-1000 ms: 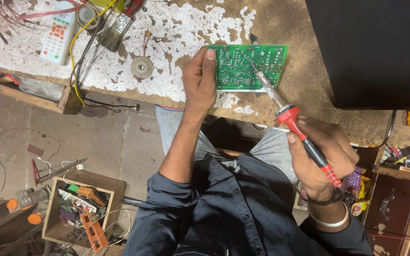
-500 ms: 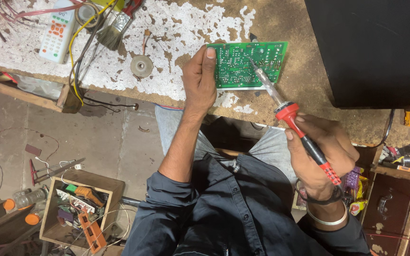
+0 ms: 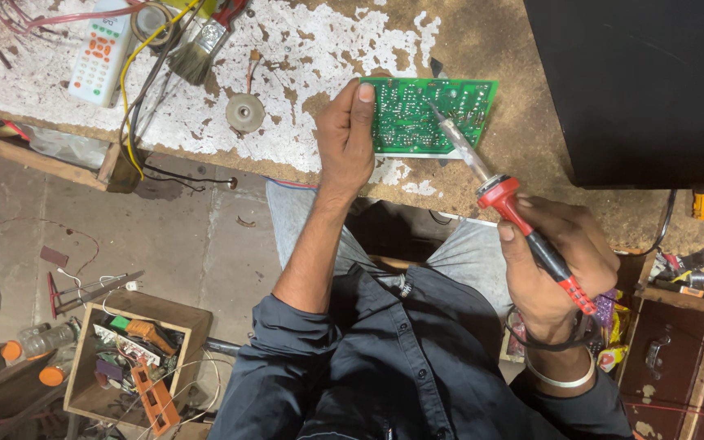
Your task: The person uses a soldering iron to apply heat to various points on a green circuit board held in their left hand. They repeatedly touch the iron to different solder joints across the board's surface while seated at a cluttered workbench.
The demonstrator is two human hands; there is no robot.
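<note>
A green circuit board lies on the worn workbench, solder side up. My left hand grips its left edge, thumb on top of the board. My right hand holds a soldering iron with a red and black handle; its metal tip rests on the middle of the board.
On the bench lie a white remote control, a paintbrush, a small round disc and yellow and black wires. A large black box stands at the right. A wooden box of parts sits on the floor at lower left.
The soldering iron tip has shifted slightly across the board, and my right hand has moved with it. My left hand still grips the board.
</note>
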